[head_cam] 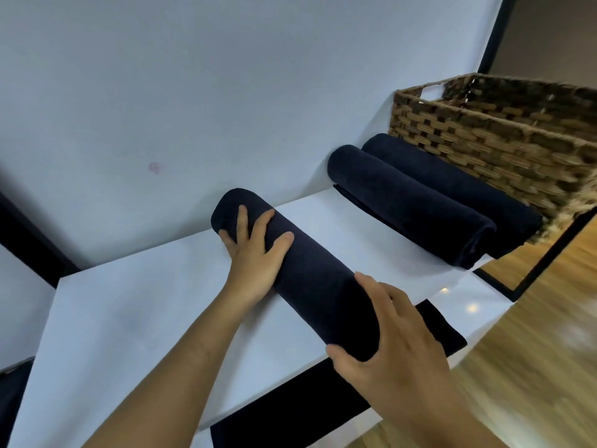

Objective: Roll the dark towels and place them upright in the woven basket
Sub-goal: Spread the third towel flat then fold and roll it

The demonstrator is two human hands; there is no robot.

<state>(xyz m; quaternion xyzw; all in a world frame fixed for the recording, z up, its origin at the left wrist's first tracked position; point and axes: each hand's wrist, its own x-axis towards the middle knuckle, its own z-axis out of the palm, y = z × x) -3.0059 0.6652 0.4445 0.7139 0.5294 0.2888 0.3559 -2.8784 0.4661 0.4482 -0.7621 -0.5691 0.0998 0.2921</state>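
A dark navy rolled towel (310,279) lies on its side in the middle of the white table (135,318). My left hand (255,253) grips its far end, fingers curled over the top. My right hand (394,344) wraps the near end, thumb under the roll. A loose flat tail of the towel (439,328) sticks out from under my right hand. Two more rolled dark towels (410,202) (465,185) lie side by side on the table, next to the woven basket (504,140) at the far right. The inside of the basket is hidden.
A white wall (226,92) runs right behind the table. Dark cloth (290,409) hangs below the table's near edge. Beyond the right edge is wooden floor (533,367) and a black frame (533,273).
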